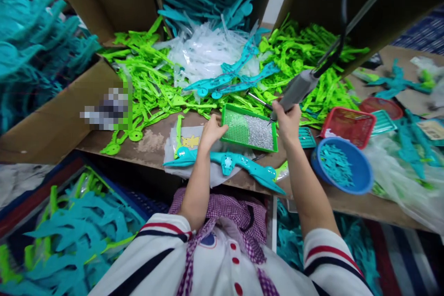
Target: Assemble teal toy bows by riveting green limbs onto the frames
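Observation:
My left hand (212, 132) is at the left end of a green tray (236, 130), its thumb and fingers closed on the rim. Small silvery screws (260, 133) lie in the tray's right half. In my right hand (287, 120) is a grey electric screwdriver (299, 89), tilted, its tip over the screws. Just in front of the tray, a turquoise winged plastic piece (227, 163) rests across a pale sheet near the table edge. A yellow bear-shaped piece (190, 142) and a lime green strip lie behind its left end.
Lime green parts (156, 88) pile up behind, around clear bags (208, 51). A blue bowl (364, 173) of small turquoise pieces and a red basket (367, 129) stand right. Cardboard boxes hold turquoise parts; a crate of parts (72, 231) sits lower left. The screwdriver's cable hangs upper right.

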A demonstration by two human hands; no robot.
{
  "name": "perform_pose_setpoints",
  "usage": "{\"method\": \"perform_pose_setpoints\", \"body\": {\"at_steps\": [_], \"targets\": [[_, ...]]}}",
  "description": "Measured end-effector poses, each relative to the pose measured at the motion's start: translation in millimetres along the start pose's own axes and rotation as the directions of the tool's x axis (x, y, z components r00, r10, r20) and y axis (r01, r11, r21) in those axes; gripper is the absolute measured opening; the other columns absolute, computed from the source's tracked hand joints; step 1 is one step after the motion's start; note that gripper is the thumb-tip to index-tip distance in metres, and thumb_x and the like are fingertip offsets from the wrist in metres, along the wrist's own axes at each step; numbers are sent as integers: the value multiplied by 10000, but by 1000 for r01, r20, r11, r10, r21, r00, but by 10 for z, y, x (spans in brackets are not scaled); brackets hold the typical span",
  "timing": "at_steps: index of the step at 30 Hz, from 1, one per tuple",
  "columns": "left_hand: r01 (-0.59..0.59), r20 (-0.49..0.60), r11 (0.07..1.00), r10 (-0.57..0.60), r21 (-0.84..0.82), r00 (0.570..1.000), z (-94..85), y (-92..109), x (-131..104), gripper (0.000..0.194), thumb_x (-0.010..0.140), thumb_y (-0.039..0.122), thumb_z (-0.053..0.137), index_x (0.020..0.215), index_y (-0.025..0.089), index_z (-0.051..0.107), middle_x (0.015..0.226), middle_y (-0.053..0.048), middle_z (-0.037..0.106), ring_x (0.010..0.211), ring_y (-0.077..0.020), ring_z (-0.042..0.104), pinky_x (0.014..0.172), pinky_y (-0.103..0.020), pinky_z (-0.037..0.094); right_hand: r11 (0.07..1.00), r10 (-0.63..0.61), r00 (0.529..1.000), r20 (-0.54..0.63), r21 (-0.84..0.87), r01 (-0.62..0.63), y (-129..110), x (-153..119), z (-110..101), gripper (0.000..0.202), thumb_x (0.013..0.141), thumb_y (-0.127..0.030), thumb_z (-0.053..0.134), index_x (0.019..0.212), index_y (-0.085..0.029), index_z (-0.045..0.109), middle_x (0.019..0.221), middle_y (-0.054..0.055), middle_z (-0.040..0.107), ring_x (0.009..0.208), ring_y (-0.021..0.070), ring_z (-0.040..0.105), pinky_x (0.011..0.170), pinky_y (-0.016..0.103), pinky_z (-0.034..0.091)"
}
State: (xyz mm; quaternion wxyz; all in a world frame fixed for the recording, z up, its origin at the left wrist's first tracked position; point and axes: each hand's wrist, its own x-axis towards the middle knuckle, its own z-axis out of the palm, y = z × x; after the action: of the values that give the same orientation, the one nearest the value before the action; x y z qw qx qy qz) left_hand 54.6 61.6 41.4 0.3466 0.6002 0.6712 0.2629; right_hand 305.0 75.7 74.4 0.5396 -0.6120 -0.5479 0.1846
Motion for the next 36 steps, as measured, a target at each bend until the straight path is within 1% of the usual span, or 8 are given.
{"method": "perform_pose_setpoints", "body": {"at_steps": [5,10,17,22,26,30,32,36], "targets": [[48,78,999,-50,20,996,160,-194,86,417,911,226,530,1316,127,558,1117,-120,730,1034,-250,686,921,-351,515,991,-43,999,-33,-127,39,61,43,-199,404,844,-569,603,1005,-200,629,943,67,670,893,201,620,821,372,498],[44,121,997,-51,67,991,252,-382,94,430,914,185,504,1341,149,542,1239,-133,707,1109,-256,676,948,-354,522,984,-72,997,-34,-164,66,81,44,-158,406,862,-587,586,1002,-206,617,929,55,643,866,192,593,799,362,486],[13,114,985,-34,175,993,273,-281,123,383,932,137,454,1304,139,546,1307,-166,671,1224,-278,630,1026,-382,489,962,-159,979,129,-205,183,-61,82,127,388,887,-603,560,939,-227,636,867,30,611,804,179,551,750,348,460],[-14,96,961,-12,275,995,283,-216,168,314,950,141,429,1216,113,595,1238,-212,666,1248,-329,604,1052,-429,464,952,-185,939,291,-184,245,-139,48,213,486,879,-625,568,1129,-214,636,1053,77,678,915,207,609,811,360,481],[-46,52,948,31,316,998,302,-223,70,340,988,204,397,1254,97,579,1352,-248,563,1318,-359,537,1101,-463,419,793,127,951,281,-604,73,113,-219,-185,508,952,-564,471,1224,-162,619,1204,178,685,1026,288,649,841,400,476],[-50,58,942,32,331,998,344,-229,11,443,980,162,339,1403,115,462,1421,-252,508,1278,-364,566,1037,-490,466,459,512,826,236,-888,-30,442,-475,-511,541,997,-503,364,1210,-97,653,1125,262,713,1018,355,681,812,421,461],[-54,85,935,26,351,996,350,-223,17,453,958,125,342,1395,124,464,1409,-243,520,1271,-361,571,1026,-481,474,461,529,795,297,-887,24,524,-537,-509,529,1017,-465,314,1169,-120,686,1109,235,729,1015,324,691,801,384,452],[-50,106,936,13,349,994,344,-228,39,444,935,90,337,1350,126,494,1370,-232,551,1230,-351,602,1007,-457,486,469,464,823,329,-879,87,480,-575,-394,486,1015,-367,314,1124,-108,711,1073,220,741,984,290,696,780,344,420]]}}
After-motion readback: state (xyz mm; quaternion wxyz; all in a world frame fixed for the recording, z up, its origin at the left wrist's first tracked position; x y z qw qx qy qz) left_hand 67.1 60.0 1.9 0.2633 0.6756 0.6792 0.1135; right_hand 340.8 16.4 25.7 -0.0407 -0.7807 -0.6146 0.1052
